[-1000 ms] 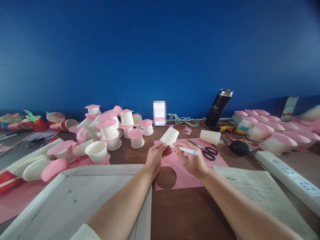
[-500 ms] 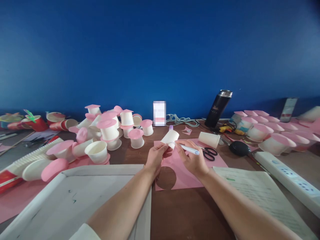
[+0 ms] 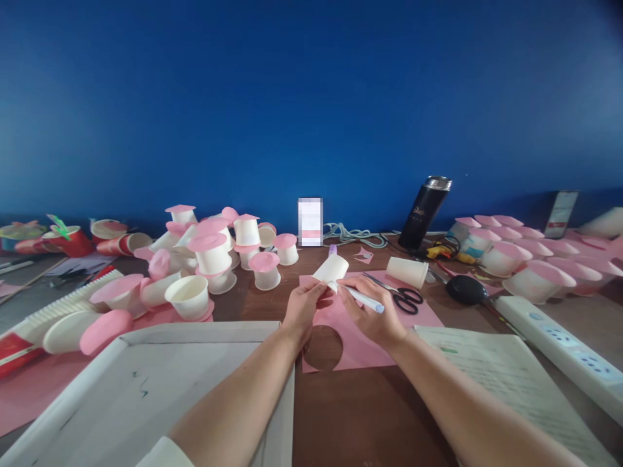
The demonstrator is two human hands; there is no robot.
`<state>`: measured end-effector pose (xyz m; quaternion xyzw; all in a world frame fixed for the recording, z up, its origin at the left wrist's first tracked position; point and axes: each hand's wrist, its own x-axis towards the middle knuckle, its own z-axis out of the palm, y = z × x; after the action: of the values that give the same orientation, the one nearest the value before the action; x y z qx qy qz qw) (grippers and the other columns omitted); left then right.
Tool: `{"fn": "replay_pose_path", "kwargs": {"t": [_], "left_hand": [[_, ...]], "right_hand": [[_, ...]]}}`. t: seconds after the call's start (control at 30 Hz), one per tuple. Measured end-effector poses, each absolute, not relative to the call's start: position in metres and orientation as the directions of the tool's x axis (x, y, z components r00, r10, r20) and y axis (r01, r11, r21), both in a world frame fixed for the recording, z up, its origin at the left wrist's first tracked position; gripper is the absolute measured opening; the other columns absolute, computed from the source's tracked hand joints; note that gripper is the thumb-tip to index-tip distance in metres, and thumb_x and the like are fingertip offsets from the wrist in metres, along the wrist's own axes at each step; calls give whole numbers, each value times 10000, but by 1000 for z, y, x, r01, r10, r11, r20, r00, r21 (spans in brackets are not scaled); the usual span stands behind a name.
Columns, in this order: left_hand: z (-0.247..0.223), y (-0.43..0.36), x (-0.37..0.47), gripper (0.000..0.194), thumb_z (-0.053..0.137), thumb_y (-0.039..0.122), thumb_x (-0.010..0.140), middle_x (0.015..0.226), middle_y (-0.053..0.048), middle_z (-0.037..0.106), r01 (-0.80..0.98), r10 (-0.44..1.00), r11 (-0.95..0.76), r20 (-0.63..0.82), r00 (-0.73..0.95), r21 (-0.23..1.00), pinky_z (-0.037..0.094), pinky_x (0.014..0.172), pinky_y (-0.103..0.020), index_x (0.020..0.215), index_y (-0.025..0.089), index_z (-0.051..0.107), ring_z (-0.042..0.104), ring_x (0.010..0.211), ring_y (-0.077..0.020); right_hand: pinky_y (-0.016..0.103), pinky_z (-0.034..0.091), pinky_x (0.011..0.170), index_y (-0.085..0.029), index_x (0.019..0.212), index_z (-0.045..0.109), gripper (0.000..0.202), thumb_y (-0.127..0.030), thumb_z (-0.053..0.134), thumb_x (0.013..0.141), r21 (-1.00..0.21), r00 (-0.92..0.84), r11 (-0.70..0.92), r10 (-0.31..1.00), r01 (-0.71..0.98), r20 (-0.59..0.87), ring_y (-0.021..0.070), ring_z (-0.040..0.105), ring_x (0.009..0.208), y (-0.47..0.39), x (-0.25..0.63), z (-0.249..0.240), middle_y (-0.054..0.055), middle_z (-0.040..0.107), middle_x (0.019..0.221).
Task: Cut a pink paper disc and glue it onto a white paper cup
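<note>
A white paper cup (image 3: pixel 333 268) lies tipped in the fingers of my left hand (image 3: pixel 302 307). My right hand (image 3: pixel 374 314) is closed on a white marker (image 3: pixel 366 299), its tip end at the near side of the cup. Under both hands is a pink paper sheet (image 3: pixel 355 347) with a round hole cut in it. Black-handled scissors (image 3: pixel 407 299) rest on the sheet, right of my right hand. Another white cup (image 3: pixel 407 272) lies on its side behind them. A purple cap (image 3: pixel 333 249) shows behind the held cup.
Many white cups with pink discs (image 3: pixel 208 251) crowd the left, with more at the right (image 3: pixel 539 277). A white box lid (image 3: pixel 195 329) is front left. A notebook (image 3: pixel 491 363), a power strip (image 3: pixel 559 344) and a black bottle (image 3: pixel 422 211) stand or lie to the right.
My right hand and the marker have moved slightly left and down along the cup. The left hand and the cup are nearly unmoved.
</note>
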<state>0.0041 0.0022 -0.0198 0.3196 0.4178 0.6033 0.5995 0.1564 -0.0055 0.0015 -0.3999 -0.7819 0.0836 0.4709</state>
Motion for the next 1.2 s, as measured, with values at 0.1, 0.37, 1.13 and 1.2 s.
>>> {"fn": "replay_pose_path", "kwargs": {"t": [0.1,0.37,1.13,1.2], "left_hand": [[-19,2,4,295,794,380,603,653,-43,648,-455,989,65,-118,-88,888,493,640,-246,685,114,699,616,672,-131],[-18,0,4,304,769,394,633,733,-71,681,-425,993,70,-102,-52,903,489,659,-256,750,119,716,634,732,-155],[-11,0,4,200,779,245,610,654,-61,663,-575,976,100,-193,-104,812,520,599,-232,669,95,660,635,618,-125],[-11,0,4,211,784,251,603,642,-58,658,-568,975,101,-196,-108,816,516,587,-227,665,94,658,633,613,-126]], "right_hand": [[307,517,779,-243,997,641,150,-258,546,881,-500,-256,674,701,543,666,188,662,843,-6,155,2,42,705,952],[327,519,786,-243,1038,622,179,-261,545,878,-521,-270,653,729,551,629,204,660,873,-4,157,3,49,695,984],[286,502,743,-265,1020,641,188,-246,551,856,-540,-328,662,738,519,590,178,658,820,-9,157,5,15,698,957],[285,496,751,-267,1017,640,184,-247,551,857,-535,-320,658,739,530,593,175,656,813,-10,156,4,13,697,958]]}}
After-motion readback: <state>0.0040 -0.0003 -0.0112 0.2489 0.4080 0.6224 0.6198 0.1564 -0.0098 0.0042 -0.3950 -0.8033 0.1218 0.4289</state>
